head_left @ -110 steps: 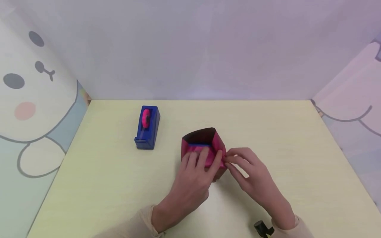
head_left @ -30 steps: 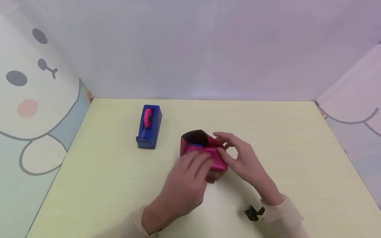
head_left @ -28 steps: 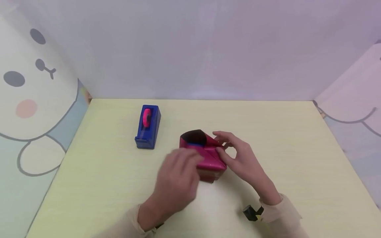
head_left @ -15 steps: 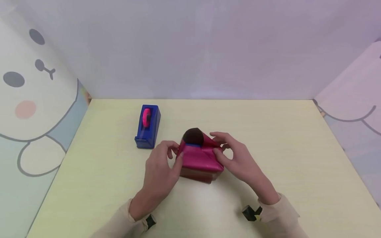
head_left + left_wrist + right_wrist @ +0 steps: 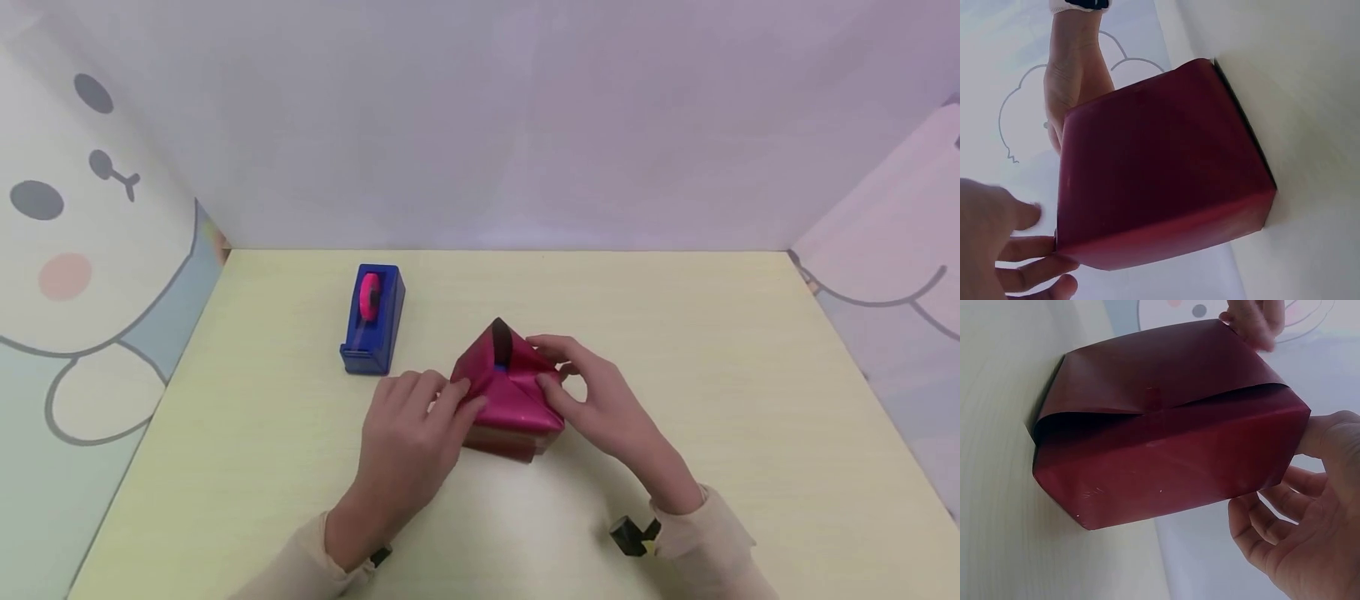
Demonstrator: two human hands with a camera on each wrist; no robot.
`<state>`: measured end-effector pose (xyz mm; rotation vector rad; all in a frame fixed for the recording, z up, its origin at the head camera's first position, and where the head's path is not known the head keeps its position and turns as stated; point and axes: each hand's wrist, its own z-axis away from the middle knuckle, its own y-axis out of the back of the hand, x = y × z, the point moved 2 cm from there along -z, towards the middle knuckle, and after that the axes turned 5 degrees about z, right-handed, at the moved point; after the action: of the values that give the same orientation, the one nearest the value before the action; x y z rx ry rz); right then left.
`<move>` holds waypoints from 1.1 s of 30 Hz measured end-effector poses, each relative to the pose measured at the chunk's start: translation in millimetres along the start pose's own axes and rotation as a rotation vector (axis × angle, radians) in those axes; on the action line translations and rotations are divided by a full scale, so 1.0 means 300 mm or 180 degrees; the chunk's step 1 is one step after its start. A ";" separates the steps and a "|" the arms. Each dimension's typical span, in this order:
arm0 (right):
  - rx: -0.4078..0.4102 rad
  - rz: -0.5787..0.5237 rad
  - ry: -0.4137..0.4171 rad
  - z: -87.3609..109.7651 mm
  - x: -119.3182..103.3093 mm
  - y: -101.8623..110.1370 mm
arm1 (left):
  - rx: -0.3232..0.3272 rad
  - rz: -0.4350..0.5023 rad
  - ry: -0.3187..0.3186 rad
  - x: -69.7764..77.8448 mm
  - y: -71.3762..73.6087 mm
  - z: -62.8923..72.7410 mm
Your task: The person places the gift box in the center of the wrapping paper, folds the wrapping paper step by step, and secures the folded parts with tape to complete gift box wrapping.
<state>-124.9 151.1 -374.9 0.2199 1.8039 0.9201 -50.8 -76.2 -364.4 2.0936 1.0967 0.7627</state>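
Observation:
A box-shaped parcel in glossy magenta wrapping paper [image 5: 517, 408] stands on the table, its top end partly folded in. Through the narrow gap between the flaps a bit of blue [image 5: 500, 367] shows; what it is stays hidden. My left hand [image 5: 408, 437] has its thumb and fingertips on the left flap, near the front left corner. On the right side, my right hand [image 5: 603, 404] grips the folded paper, thumb on top and fingers behind. In the right wrist view an overlapping paper edge [image 5: 1154, 375] runs along the parcel, with a small tape-like patch on it.
A blue tape dispenser [image 5: 372, 321] with a pink roll stands behind and left of the parcel. The pale wooden table [image 5: 697, 350] meets a light wall [image 5: 517, 125] at the back. Black wrist cameras [image 5: 630, 536] stick out by both sleeves.
My left hand has left the top, gone to the left side and bent that flap inward, narrowing the opening. The right hand has folded the right side in and now stays there.

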 end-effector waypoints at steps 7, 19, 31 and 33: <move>-0.0031 -0.0007 0.0043 -0.003 0.001 -0.003 | 0.0027 0.0155 -0.0420 -0.003 -0.019 0.030; -0.0060 -0.0053 0.0032 -0.003 0.002 0.003 | -0.0064 0.0169 -0.0607 0.003 -0.040 0.039; -0.0057 -0.0031 0.0068 -0.004 0.005 0.002 | -0.0092 0.0873 0.0295 -0.006 -0.033 0.018; -0.0047 -0.0025 0.0057 -0.003 0.005 0.004 | -0.0127 0.1086 0.0701 -0.016 -0.029 0.007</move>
<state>-126.7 152.2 -375.1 0.1955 1.8126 0.9323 -55.8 -77.0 -373.3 2.2306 0.8322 1.1919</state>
